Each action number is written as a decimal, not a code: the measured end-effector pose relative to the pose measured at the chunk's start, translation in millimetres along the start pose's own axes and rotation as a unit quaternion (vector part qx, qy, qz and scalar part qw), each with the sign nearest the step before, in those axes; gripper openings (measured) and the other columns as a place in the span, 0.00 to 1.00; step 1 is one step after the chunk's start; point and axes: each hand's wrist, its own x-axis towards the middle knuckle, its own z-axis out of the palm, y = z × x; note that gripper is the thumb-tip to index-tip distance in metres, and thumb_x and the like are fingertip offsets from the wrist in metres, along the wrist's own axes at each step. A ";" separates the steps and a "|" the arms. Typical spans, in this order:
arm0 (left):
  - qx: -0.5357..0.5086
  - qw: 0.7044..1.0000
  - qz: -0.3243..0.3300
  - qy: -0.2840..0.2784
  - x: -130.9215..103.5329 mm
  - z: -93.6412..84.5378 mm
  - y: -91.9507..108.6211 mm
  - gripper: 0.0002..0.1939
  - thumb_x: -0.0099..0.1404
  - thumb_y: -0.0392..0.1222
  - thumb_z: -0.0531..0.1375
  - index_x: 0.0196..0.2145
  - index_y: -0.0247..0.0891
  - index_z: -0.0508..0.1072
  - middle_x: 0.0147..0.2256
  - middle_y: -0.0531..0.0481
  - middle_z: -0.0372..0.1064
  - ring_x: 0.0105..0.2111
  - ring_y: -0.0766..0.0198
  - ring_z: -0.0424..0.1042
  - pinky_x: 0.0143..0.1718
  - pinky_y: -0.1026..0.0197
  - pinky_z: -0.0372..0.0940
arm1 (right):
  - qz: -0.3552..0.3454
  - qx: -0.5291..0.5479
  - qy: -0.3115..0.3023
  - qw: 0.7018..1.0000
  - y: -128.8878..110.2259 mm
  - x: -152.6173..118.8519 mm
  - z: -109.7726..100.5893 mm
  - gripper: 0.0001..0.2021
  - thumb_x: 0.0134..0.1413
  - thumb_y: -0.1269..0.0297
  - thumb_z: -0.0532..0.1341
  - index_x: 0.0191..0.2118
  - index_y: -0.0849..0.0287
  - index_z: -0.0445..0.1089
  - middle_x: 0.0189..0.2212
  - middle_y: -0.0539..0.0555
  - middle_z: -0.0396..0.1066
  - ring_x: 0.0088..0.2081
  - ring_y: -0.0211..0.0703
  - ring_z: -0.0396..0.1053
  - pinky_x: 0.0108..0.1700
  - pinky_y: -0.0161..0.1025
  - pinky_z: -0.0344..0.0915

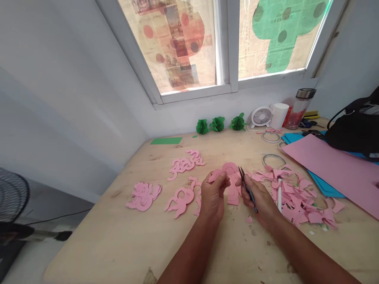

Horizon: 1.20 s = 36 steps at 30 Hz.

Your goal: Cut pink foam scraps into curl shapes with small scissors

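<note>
In my left hand (212, 199) a curved piece of pink paper (215, 174) is pinched between thumb and fingers. My right hand (261, 200) grips small dark scissors (251, 194), their narrow blades pointing up and away, close to the paper. Just behind both hands lies a rounded pink paper piece (229, 167), with a squarish pink sheet (233, 197) showing between them. Left of my hands are pink cut-outs: a looped shape (180, 200), a stack of wavy shapes (144, 196) and a curly group (185, 164).
Pink scraps (302, 205) heap up on the right around a white pen (279, 197). Beyond are tape-like rings (274, 161), large pink sheet (334, 169), blue sheets (325, 183) and a black bag (355, 128). A fan (261, 117), glass bottle (300, 108) and green paper figures (218, 124) line the wall.
</note>
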 end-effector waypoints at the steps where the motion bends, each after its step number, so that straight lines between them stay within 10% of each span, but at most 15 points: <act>1: -0.004 1.000 0.000 0.009 0.1 0.3 0.0 0.10 0.48 0.39 0.65 0.23 0.34 0.66 0.22 0.54 0.63 0.24 0.71 0.65 0.30 0.66 0.62 | 0.002 -0.005 -0.005 1.000 1.0 -0.6 1.4 0.17 0.52 0.48 0.54 0.30 0.60 0.64 0.15 0.43 0.51 0.15 0.29 0.43 0.17 0.31 0.39; 36: 0.013 1.000 0.018 -0.011 -10.9 9.5 -2.8 0.11 0.49 0.40 0.64 0.24 0.35 0.65 0.23 0.52 0.67 0.26 0.67 0.68 0.40 0.58 0.65 | 0.004 -0.008 -0.028 1.000 4.6 -1.0 5.4 0.17 0.51 0.47 0.55 0.27 0.59 0.61 0.14 0.42 0.48 0.16 0.30 0.40 0.18 0.32 0.36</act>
